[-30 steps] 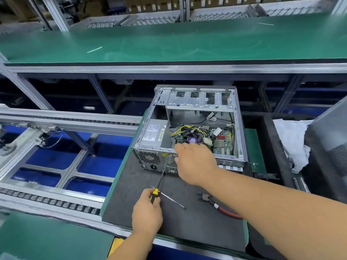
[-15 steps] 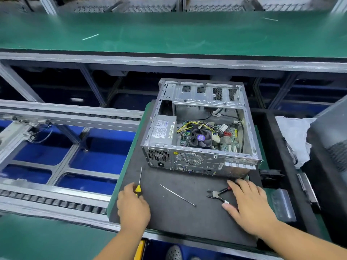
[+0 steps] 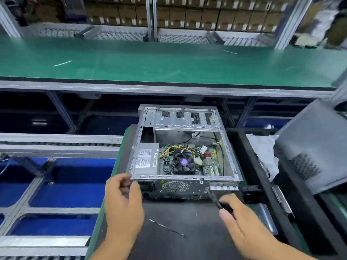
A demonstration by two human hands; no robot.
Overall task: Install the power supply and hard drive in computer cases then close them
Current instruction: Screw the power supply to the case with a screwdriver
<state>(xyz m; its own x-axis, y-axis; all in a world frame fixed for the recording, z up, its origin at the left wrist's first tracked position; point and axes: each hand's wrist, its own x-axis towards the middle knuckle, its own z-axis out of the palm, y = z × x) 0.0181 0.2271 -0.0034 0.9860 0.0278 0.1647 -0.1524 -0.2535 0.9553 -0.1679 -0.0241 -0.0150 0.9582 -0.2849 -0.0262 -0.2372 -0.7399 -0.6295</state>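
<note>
Left hand [image 3: 123,205], fingers and thumb curled and apart at near-left corner of open computer case [image 3: 185,152] on dark mat [image 3: 187,229], contact blurred; power supply [image 3: 147,158] seated inside case at left; right hand [image 3: 242,224] pinches dark tool [image 3: 216,199], tip at case rear panel.

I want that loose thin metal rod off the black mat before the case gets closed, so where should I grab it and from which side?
Pinch the thin metal rod near its middle, coming straight down from above. It lies flat and slanted on the black mat, alone between the left hand and right hand, so nothing blocks a fingertip pinch across its width. Lying so flat, it may need tipping up at one end first.
</note>
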